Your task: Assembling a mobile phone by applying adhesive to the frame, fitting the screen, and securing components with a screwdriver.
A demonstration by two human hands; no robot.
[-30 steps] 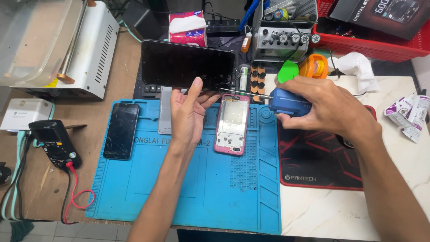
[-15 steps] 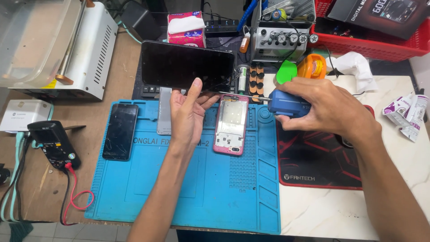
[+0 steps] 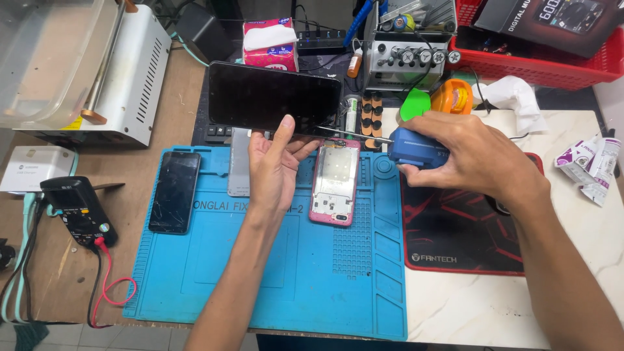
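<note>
My left hand (image 3: 276, 166) holds a black phone screen panel (image 3: 273, 97) upright by its lower edge, above the blue work mat (image 3: 273, 273). My right hand (image 3: 478, 159) grips a blue hand-held tool (image 3: 416, 148) whose thin metal tip (image 3: 354, 134) points left at the panel's lower right corner. Below the tip, a pink opened phone body (image 3: 335, 182) lies face down on the mat. A silver flat phone part (image 3: 239, 170) lies just left of my left hand.
A cracked black phone (image 3: 174, 192) lies on the mat's left. A black multimeter (image 3: 78, 211) with red lead sits farther left. A white machine (image 3: 97, 71), tissue box (image 3: 268, 44), grey knobbed unit (image 3: 406, 58), red basket (image 3: 539, 52) and red-black mouse pad (image 3: 455, 234) surround the mat.
</note>
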